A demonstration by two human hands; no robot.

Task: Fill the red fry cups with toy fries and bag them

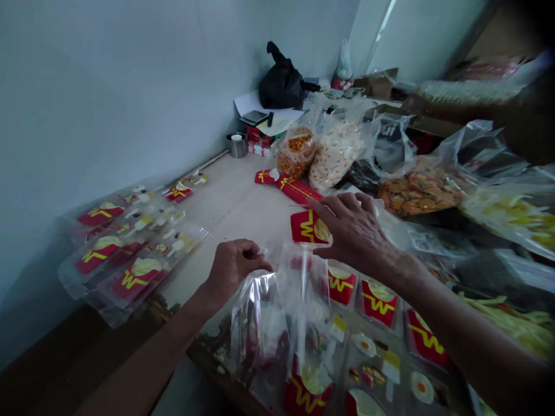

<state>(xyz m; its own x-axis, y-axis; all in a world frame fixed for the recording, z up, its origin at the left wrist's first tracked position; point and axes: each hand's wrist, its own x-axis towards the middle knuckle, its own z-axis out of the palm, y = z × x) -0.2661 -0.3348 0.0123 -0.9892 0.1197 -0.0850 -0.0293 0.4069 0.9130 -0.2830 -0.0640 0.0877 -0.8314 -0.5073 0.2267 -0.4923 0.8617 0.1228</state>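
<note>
Red carton (309, 227) at frame centre is pinched by the right hand (353, 231) above a clear bag (277, 300). Left hand (234, 267) grips the bag's mouth. Filled packs (125, 254) lie left on the bench (234, 202).

A bare strip of table (236, 199) runs open from the near edge toward the steel cup (236, 145). Packed trays (130, 248) block its left side; snack bags (333, 151) and red cartons (295, 188) crowd the right.
</note>
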